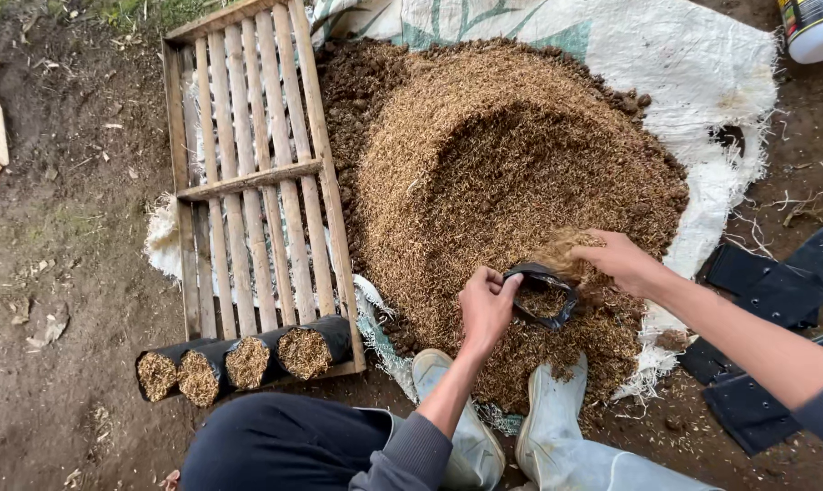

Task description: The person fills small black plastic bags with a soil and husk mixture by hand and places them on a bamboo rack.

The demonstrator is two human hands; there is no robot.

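My left hand [486,307] pinches the rim of a small black plastic bag [543,293], holding its mouth open over a big heap of brown husks [493,173]. Just right of the bag, my right hand [616,259] is cupped around a handful of husks [566,247] at the bag's opening. Some husk lies inside the bag. The heap rests on a white woven sheet [693,73], with dark soil [348,91] along its left edge.
A wooden slatted tray [248,173] lies left of the heap, with several filled black bags [239,362] lined along its near end. Flat empty black bags [775,291] lie on the right. My pale boots [557,445] stand at the heap's near edge. A white container [816,27] stands top right.
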